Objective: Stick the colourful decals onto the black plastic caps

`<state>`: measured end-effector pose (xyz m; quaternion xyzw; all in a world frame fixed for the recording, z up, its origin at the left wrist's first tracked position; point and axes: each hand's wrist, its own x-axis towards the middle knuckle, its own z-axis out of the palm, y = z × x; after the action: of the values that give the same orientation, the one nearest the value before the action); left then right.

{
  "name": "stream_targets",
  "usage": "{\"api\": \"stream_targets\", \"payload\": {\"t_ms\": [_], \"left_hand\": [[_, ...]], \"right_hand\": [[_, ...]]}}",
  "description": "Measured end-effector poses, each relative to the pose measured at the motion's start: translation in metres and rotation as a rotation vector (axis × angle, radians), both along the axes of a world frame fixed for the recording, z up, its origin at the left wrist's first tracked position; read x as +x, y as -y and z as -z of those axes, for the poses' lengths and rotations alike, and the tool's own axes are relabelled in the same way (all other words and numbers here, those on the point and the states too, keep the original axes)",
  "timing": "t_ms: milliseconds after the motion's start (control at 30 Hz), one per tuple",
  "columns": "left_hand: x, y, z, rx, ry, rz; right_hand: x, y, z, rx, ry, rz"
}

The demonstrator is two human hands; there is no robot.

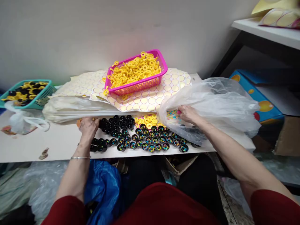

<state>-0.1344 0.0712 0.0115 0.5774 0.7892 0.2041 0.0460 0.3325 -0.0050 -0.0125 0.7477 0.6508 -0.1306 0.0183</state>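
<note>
My left hand (89,127) rests at the left end of a group of small black cups (114,123), its fingertips against them. Its fingers bend downward and are mostly hidden from above. My right hand (188,114) reaches into the mouth of a clear plastic bag (211,100), fingers closed together beside small multicoloured beads (172,115). A bit of pink shows at its fingertips, and what it grips is unclear. Between the hands stand rows of black cups with coloured beads inside (152,140). Yellow ring-shaped pieces (147,120) lie behind those rows.
A pink basket (136,90) heaped with yellow ring pieces sits on sheets of round stickers (173,81). At far left is a teal basket (44,93) of black and yellow parts, near a tied white bag (20,122). A blue box (264,100) stands right.
</note>
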Motion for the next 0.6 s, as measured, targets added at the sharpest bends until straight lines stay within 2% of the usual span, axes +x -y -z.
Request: {"api": "stream_targets", "payload": {"t_ms": [67, 133, 233, 300, 367, 433, 500, 600], "left_hand": [[0.022, 0.010, -0.012, 0.170, -0.006, 0.045], [0.061, 0.023, -0.025, 0.268, 0.058, 0.193], [0.143, 0.044, -0.039, 0.134, 0.183, 0.527], [0.201, 0.052, -0.041, 0.019, 0.151, 0.659], [0.246, 0.055, -0.041, -0.134, 0.065, 0.747], [0.275, 0.053, -0.040, -0.295, 0.001, 0.808], [0.289, 0.047, -0.040, -0.391, 0.038, 0.844], [0.307, 0.034, -0.047, -0.324, 0.364, 0.900]], "right_hand": [[-0.001, -0.014, 0.002, -0.013, -0.011, 0.003], [0.000, -0.023, 0.004, -0.014, -0.020, -0.012], [0.002, -0.026, 0.006, 0.024, 0.005, -0.014], [0.005, -0.021, 0.005, 0.048, 0.042, 0.019], [0.014, -0.011, 0.003, 0.089, 0.085, 0.046], [0.030, 0.001, 0.001, 0.152, 0.138, 0.046], [0.050, 0.014, 0.000, 0.199, 0.188, 0.049], [0.081, 0.028, 0.004, 0.200, 0.209, 0.086]]}}
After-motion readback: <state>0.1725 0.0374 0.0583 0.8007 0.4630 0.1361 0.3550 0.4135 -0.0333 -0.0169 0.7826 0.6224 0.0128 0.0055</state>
